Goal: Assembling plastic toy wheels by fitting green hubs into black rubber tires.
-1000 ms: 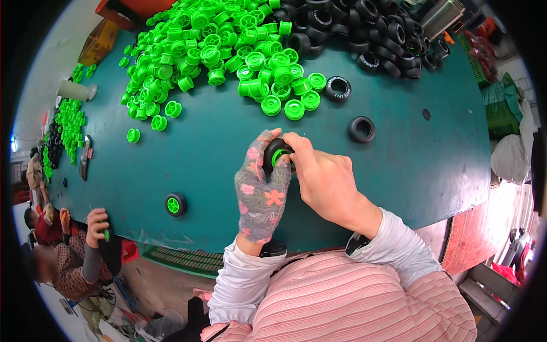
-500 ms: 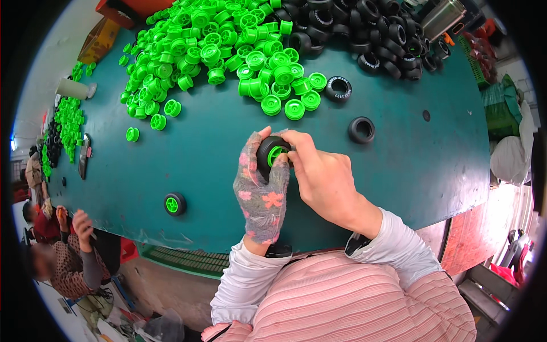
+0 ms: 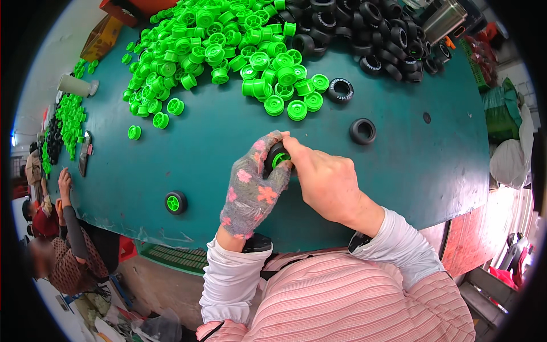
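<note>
Between my two hands is a small toy wheel (image 3: 277,158), a black tyre around a bright green rim. My left hand (image 3: 252,185), in a grey flowered fingerless glove, is closed around its left side. My bare right hand (image 3: 327,179) grips the wheel from the right, fingers at the tyre's edge; the fingertips partly hide the rim. To the left on the table lies another wheel (image 3: 175,202) with its tyre on. A loose black tyre (image 3: 363,131) lies to the right beyond my hands, and a second loose tyre (image 3: 340,90) sits farther back.
A large heap of green rims (image 3: 213,52) covers the back of the green table (image 3: 228,148). Right of it is a pile of black tyres (image 3: 393,43), with a steel flask (image 3: 444,21) behind. At the far left, a co-worker (image 3: 71,245) sits by the table edge.
My left hand has tilted and shifted slightly left, turning the wheel, while my right fingers have moved over its upper edge. The co-worker's arm has reached out toward the table.
</note>
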The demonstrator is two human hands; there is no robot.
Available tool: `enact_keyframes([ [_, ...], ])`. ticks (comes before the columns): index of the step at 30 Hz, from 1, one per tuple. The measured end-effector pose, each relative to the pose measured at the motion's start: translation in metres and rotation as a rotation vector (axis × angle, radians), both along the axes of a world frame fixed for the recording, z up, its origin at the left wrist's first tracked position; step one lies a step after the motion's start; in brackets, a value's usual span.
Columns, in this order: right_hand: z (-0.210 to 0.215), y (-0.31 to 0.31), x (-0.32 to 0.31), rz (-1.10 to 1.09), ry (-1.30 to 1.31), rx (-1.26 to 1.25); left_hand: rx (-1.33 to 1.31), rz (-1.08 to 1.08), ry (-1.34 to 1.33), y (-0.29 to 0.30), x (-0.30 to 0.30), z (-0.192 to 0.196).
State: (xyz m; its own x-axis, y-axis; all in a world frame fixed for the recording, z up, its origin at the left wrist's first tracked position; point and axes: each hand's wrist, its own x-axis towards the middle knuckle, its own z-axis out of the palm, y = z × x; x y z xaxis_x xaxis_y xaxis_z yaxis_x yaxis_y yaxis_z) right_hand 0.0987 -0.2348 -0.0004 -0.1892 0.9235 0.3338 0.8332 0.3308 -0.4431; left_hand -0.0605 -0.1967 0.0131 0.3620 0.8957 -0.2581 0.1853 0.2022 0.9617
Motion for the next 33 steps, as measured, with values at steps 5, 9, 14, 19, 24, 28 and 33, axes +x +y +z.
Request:
enact_keyframes([
  [5, 0.005, 0.000, -0.005, -0.126, 0.288, -0.119, 0.368, 0.194, 0.060, -0.012, 0.018, -0.008],
  [9, 0.009, 0.002, -0.007, -0.133, 0.284, -0.119, 0.210, 0.456, -0.195, -0.024, 0.034, -0.019],
  [14, 0.008, 0.000, -0.004, -0.124, 0.108, -0.048, 0.313, 0.299, -0.028, -0.019, 0.027, -0.016],
  [19, -0.002, 0.003, 0.004, -0.042, -0.066, 0.122, 0.139, 0.177, -0.094, -0.012, 0.018, -0.005],
  [24, 0.006, 0.003, 0.008, 0.078, -0.120, 0.110, 0.178, -0.125, -0.067, 0.002, 0.003, -0.027],
  [28, 0.005, 0.001, 0.014, -0.060, 0.206, -0.113, -0.050, 0.224, -0.175, -0.005, 0.010, -0.017],
  [33, 0.001, -0.002, 0.003, -0.058, 0.382, -0.218, 0.044, 0.277, -0.188, -0.009, 0.012, -0.018],
])
